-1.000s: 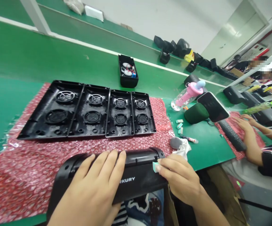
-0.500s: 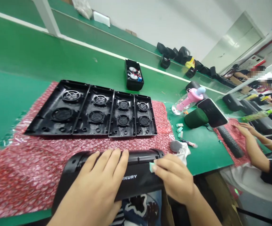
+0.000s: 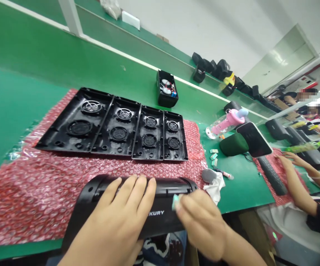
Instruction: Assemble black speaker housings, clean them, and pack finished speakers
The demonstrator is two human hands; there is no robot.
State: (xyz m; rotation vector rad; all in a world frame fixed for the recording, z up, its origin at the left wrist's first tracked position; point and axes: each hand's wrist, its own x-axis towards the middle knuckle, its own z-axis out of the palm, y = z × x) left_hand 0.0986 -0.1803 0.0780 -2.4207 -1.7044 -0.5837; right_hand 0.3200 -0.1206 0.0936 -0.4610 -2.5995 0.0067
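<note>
A black speaker housing (image 3: 162,207) with white lettering lies across the near edge of the bench. My left hand (image 3: 115,225) rests on top of it, fingers together and pressing down to hold it. My right hand (image 3: 201,221), somewhat blurred, pinches a small mint-green eraser block (image 3: 175,202) against the housing's front face, just right of the lettering.
Several black speaker panels (image 3: 115,127) lie in a row on red bubble wrap (image 3: 24,192). Behind them stands a small black box with parts (image 3: 167,88). A white cloth (image 3: 214,183), pink bottle (image 3: 226,120), green pouch (image 3: 233,144) and a co-worker's arms (image 3: 295,177) are to the right.
My right hand has slid the green block leftward along the housing's front, toward the lettering. The view has shifted slightly; my left hand stays put.
</note>
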